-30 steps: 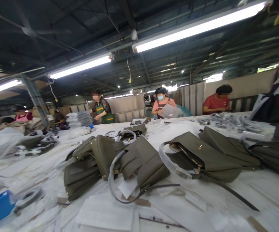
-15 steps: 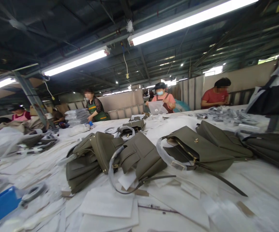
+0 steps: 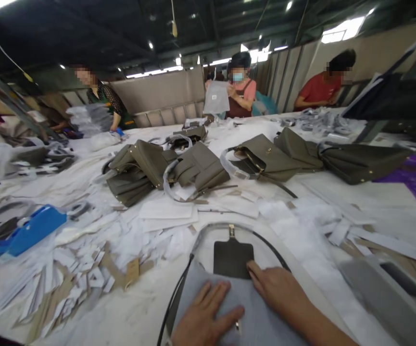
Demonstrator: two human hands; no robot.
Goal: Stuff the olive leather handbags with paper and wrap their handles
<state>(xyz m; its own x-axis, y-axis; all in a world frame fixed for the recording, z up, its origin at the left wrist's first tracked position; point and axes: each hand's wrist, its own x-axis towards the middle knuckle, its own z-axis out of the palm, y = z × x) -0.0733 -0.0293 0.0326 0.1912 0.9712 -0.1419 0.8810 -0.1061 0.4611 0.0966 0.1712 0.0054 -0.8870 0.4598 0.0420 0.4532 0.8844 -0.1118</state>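
Note:
A handbag lies flat in front of me, its front covered by a grey protective sheet (image 3: 254,312). Its handle (image 3: 215,226), partly wrapped in clear film, arches away from me. Inside that arch is a dark olive flap (image 3: 233,259) with a gold clasp at its tip. My left hand (image 3: 208,312) rests on the sheet, fingers spread and holding nothing. With fingers closed at the flap's right edge, my right hand (image 3: 280,290) grips it; part of this grip is hidden.
Several olive handbags (image 3: 208,166) lie across the table beyond. To the left are a blue tray (image 3: 38,230) and paper scraps (image 3: 56,278). A grey padded piece (image 3: 373,298) lies at right. Across the table, a masked co-worker (image 3: 242,91) holds a translucent bag (image 3: 217,98).
The view has tipped down, bringing both my hands and the sheet-covered handbag into sight. The masked co-worker's translucent bag is now held higher.

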